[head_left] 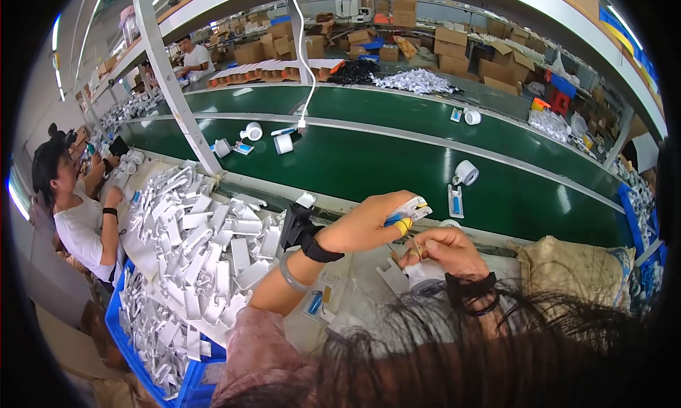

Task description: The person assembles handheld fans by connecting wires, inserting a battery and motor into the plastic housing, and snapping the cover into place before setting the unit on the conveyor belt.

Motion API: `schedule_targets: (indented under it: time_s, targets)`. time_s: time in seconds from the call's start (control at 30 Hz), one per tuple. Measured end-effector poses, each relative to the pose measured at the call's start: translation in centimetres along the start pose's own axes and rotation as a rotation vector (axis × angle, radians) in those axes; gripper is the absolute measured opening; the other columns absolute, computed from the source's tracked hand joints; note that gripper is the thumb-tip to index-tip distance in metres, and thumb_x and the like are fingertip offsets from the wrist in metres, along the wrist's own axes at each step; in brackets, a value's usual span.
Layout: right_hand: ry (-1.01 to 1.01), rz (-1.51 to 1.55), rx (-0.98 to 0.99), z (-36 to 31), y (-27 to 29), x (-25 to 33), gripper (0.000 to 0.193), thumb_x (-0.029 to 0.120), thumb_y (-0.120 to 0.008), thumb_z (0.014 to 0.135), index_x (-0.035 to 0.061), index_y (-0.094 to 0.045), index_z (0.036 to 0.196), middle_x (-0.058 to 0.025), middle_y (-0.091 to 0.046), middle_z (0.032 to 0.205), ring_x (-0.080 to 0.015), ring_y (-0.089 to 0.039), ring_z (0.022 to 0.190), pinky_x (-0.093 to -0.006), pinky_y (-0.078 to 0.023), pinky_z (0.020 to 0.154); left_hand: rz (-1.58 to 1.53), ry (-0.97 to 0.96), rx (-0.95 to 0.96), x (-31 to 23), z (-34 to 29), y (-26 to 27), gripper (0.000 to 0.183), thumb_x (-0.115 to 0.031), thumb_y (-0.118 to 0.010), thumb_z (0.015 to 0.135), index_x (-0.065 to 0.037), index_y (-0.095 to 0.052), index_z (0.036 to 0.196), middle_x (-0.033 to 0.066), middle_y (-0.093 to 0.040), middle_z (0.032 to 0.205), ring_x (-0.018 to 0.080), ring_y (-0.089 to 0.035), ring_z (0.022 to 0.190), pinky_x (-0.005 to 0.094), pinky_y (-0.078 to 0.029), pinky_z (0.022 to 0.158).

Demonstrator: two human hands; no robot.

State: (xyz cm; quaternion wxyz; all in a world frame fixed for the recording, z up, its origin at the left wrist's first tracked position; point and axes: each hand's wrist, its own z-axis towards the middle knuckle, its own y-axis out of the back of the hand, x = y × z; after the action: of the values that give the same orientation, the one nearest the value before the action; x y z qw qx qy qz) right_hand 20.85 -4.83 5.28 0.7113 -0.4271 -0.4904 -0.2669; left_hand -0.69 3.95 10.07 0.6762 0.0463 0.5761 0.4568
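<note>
The left arm, in a pink sleeve [259, 348], is slanting up from the lower edge and leaning rightward, its wrist bending slightly so that the back of the left hand [372, 222] is facing up. A dark strap [319, 246] and a smooth, pale bangle [292, 275] are circling that forearm. The right arm is rising from the lower right, partly hidden by dark strands of hair, and the right hand [454, 254] is angling leftward with its fingers bending inward.

The left hand is closing around a white-and-blue piece [415, 210], glossy and narrow, which is projecting past the fingertips above the table's edge, near the green belt. A yellow wrapping [404, 226] is showing just beneath it. The right hand is curling its thumb and fingers close together, below and just beside the left; whether they are gripping something small, I cannot tell.

To the left, hard white channel-shaped parts [213, 248] are lying in a jumbled heap on the pale-covered table [355, 291], with more filling a blue bin [202, 390]. Beyond the hands, a smooth green belt [369, 163] is carrying rounded white cylinders [466, 172]. A coarse, wrinkled sack [574, 273] is resting to the right.
</note>
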Motion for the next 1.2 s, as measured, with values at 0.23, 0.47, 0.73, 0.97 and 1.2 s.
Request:
schedule_targets:
  time_s: [0.23, 0.47, 0.73, 0.97, 1.2]
  targets:
    - [0.141, -0.470, -0.249, 0.8, -1.1, 0.4, 0.010, 0.002, -0.069, 0.081, 0.0005, -0.065, 0.090, -0.0054, -0.067, 0.085, -0.0152, -0.064, 0.081, -0.0313, -0.052, 0.079, -0.128, -0.024, -0.077, 1.3, -0.2, -0.8, 0.049, -0.001, -0.060, 0.081, -0.003, -0.050, 0.128, 0.0084, -0.062, 0.106, 0.0178, -0.061, 0.095, 0.0303, -0.047, 0.086]
    - [0.562, -1.512, -0.446, 1.1, -3.1, 1.4, 0.016, -0.003, -0.067, 0.074, 0.0066, -0.055, 0.079, -0.0022, -0.053, 0.064, -0.0199, -0.055, 0.059, -0.0414, -0.049, 0.089, -0.719, 0.159, -0.021, 1.8, -0.3, -1.3, 0.037, -0.019, -0.051, 0.095, -0.002, -0.049, 0.128, 0.0059, -0.062, 0.097, 0.0058, -0.055, 0.069, 0.0226, -0.043, 0.050]
    - [0.698, -1.577, -0.657, 2.0, -2.9, -0.2, 0.019, -0.001, -0.071, 0.072, 0.0062, -0.059, 0.083, -0.0085, -0.059, 0.073, -0.0260, -0.062, 0.077, -0.0466, -0.047, 0.093, -0.663, 0.177, -0.289, 3.0, 0.0, -3.2, 0.024, -0.013, -0.049, 0.095, -0.003, -0.053, 0.116, 0.0039, -0.062, 0.086, 0.0071, -0.056, 0.061, 0.0225, -0.045, 0.053]
    - [0.781, -1.494, -0.661, 2.3, -2.5, -0.7, 0.016, -0.002, -0.073, 0.075, 0.0041, -0.061, 0.084, -0.0075, -0.063, 0.077, -0.0254, -0.062, 0.074, -0.0455, -0.048, 0.094, -0.713, 0.280, -0.250, 2.2, -0.6, -2.6, 0.031, -0.006, -0.055, 0.086, -0.003, -0.052, 0.117, 0.0033, -0.060, 0.086, 0.0064, -0.057, 0.067, 0.0221, -0.046, 0.056]
    - [0.830, -1.357, -0.668, 2.4, -3.0, -0.8, 0.013, -0.003, -0.070, 0.078, 0.0029, -0.062, 0.086, -0.0072, -0.063, 0.079, -0.0239, -0.061, 0.073, -0.0459, -0.048, 0.093, -0.556, 0.153, -0.293, 2.6, -0.7, -3.6, 0.035, -0.004, -0.054, 0.085, -0.002, -0.050, 0.120, 0.0027, -0.058, 0.091, 0.0064, -0.056, 0.072, 0.0239, -0.047, 0.063]
